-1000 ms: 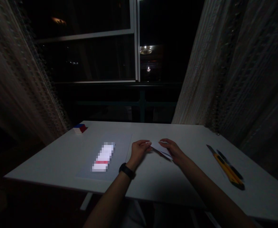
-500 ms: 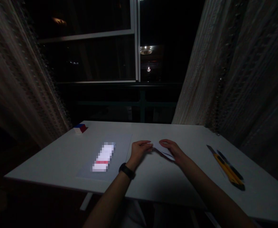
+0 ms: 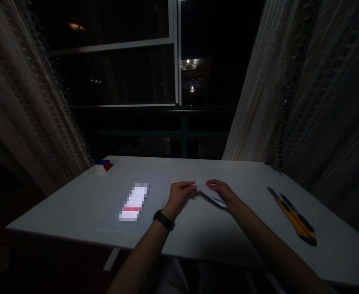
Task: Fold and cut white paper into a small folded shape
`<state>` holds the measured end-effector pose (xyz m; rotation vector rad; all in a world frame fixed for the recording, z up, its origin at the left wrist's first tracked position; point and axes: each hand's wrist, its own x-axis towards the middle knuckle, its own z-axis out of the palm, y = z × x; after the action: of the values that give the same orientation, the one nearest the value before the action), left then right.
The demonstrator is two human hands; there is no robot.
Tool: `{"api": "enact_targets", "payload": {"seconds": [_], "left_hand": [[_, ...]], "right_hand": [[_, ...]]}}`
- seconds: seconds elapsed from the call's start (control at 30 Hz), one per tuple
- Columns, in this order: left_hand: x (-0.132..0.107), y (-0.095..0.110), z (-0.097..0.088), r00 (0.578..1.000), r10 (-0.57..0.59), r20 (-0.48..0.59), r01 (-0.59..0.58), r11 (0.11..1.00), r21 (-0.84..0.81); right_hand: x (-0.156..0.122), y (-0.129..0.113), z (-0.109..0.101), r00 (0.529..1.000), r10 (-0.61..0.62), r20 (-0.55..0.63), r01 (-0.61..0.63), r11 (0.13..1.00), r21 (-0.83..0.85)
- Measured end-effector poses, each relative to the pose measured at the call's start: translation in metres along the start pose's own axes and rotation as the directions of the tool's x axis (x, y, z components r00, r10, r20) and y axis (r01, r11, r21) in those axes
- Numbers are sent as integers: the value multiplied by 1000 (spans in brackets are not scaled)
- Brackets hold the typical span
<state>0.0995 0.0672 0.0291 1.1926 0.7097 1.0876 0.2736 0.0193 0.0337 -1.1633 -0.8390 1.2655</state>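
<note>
A small folded piece of white paper (image 3: pixel 209 192) lies on the white table (image 3: pixel 198 228) between my two hands. My left hand (image 3: pixel 178 196), with a dark watch on its wrist, has its fingers curled and pinches the paper's left corner. My right hand (image 3: pixel 224 192) lies over the paper's right part, fingers bent down on it. Both hands hold the paper low against the table top.
A grey sheet (image 3: pixel 142 204) with a blurred white strip lies left of my hands. A red and blue block (image 3: pixel 103 165) sits at the far left corner. A yellow utility knife (image 3: pixel 292 216) and a dark pen (image 3: pixel 297 212) lie at the right. Curtains hang on both sides of a dark window.
My hands shifted only slightly on the paper; the paper now lies a bit flatter against the table.
</note>
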Motion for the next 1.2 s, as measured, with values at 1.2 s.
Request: {"api": "enact_targets", "payload": {"seconds": [1.2], "left_hand": [[4, -9, 5, 989, 66, -132, -58, 996, 67]], "right_hand": [[6, 4, -2, 964, -188, -191, 169, 979, -111]]}}
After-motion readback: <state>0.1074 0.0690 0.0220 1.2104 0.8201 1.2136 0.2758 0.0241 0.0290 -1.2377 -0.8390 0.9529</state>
